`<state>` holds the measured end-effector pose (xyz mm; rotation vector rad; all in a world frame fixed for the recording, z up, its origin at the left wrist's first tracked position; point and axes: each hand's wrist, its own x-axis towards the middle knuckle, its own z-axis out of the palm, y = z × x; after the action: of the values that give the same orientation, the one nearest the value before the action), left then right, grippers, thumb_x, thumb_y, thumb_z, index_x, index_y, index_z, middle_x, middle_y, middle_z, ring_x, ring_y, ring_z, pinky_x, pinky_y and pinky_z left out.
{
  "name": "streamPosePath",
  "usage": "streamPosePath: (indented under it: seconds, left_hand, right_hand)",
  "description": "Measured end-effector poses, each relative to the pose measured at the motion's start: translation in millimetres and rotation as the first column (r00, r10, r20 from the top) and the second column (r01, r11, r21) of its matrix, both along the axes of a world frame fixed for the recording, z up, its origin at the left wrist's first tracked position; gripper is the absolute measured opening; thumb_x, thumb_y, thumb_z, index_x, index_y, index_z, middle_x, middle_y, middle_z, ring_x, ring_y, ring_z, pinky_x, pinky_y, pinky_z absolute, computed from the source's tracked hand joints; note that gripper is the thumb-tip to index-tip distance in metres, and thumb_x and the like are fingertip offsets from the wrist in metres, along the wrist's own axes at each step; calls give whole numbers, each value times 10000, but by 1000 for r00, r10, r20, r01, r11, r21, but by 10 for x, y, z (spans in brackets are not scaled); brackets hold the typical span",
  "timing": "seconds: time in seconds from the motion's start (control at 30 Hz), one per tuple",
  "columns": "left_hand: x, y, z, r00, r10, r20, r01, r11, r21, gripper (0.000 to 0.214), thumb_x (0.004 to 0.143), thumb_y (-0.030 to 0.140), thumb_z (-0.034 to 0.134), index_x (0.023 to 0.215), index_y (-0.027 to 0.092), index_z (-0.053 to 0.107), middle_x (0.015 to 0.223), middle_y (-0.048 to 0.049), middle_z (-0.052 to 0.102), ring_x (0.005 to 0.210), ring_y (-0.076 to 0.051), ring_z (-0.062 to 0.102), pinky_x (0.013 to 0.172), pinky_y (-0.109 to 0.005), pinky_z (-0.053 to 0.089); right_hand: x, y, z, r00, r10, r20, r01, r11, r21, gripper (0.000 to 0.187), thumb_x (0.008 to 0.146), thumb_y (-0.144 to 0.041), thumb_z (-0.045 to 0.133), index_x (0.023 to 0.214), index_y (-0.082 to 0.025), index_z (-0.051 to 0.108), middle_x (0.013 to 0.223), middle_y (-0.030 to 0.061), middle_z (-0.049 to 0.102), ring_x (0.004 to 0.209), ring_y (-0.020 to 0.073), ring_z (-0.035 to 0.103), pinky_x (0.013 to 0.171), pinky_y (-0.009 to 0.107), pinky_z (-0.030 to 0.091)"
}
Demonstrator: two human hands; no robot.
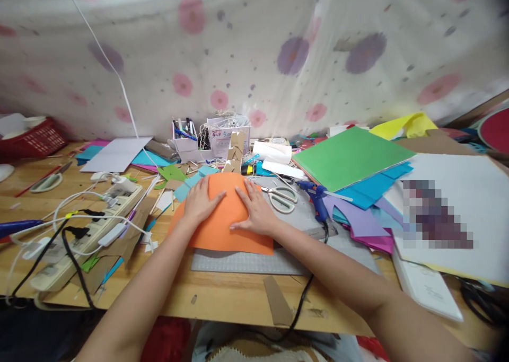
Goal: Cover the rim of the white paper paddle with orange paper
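Note:
An orange paper sheet (pixel 226 213) lies in front of me, curving over at its far and left sides. My left hand (pixel 202 200) rests on its upper left part, fingers spread out. On its right part lies my right hand (pixel 256 208), also with the fingers apart. Both palms press on the paper and neither grasps it. Beneath is a grey cutting mat (pixel 246 263). A folded cardboard strip (pixel 234 152) stands just behind the orange paper. To the right of my right hand are scissors (pixel 283 196) and a blue glue gun (pixel 317 197).
On the left, a power strip (pixel 91 229) is tangled with cables. A green sheet (pixel 353 155) covers other coloured papers at right, beside a white board (pixel 469 203). A pen box (pixel 186 139) stands at the back. A cardboard scrap (pixel 277 301) lies at the front edge.

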<state>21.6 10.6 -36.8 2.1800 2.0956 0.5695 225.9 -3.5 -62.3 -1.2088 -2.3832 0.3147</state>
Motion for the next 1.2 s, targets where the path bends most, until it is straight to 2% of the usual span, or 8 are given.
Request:
streamPosePath:
  seconds: [0.23,0.47,0.67,0.8,0.9,1.0,1.2]
  left_hand:
    - [18,24,88,999,35,-7,-36,997,-70,856,740,675,418,1379,119,301,1326,-185,445,1221,-334,415,988,-435,333]
    - [27,47,265,998,57,5,-56,995,-79,945,638,713,527,1388,192,285,1285,-157,444,1180,-316,448,948,-401,374]
    - [183,27,492,997,-69,20,69,997,36,990,565,694,618,1376,220,306,1244,-125,447,1164,-307,449,968,-400,358]
    - [344,100,591,984,-177,8,177,983,47,998,554,698,623,1376,228,308,1252,-115,448,1159,-302,449,969,-403,356]
    - [447,246,594,962,-273,8,273,962,-12,983,564,696,614,1371,217,321,1259,-112,456,1168,-297,445,979,-389,349]
    - [518,425,531,929,-371,5,370,925,-83,977,575,697,602,1369,200,326,1310,-119,439,1207,-292,416,1010,-381,320]
    - [567,650,311,903,-427,50,428,882,-196,974,584,703,582,1384,228,295,1401,-106,371,1259,-300,373,1033,-389,292]
  right_hand:
    - [31,5,-32,997,-1,-71,-2,999,-46,1122,548,-773,546,1423,-152,215,1494,213,5,1373,336,36,1069,530,177]
    - [48,-30,-66,990,9,-142,0,998,62,1109,565,-751,563,1430,-172,179,1499,185,-7,1376,325,17,1060,540,195]
    - [149,-245,61,987,-117,-107,140,963,231,1108,593,-762,523,1425,-111,188,1493,196,-80,1368,354,3,1057,536,183]
    - [231,-374,91,965,-258,-54,263,936,232,1104,610,-752,518,1428,-96,172,1487,207,-98,1355,387,26,1030,552,199]
    - [270,-400,71,939,-343,-12,341,928,148,1112,604,-763,509,1429,-94,179,1487,224,-42,1338,402,97,1008,548,221]
    - [289,-387,56,916,-400,18,398,916,56,1132,587,-779,503,1425,-81,198,1477,252,27,1312,418,173,994,540,234]
    - [296,-358,77,887,-446,120,456,887,-69,1170,569,-809,477,1417,-46,219,1472,260,88,1260,427,268,987,507,249]
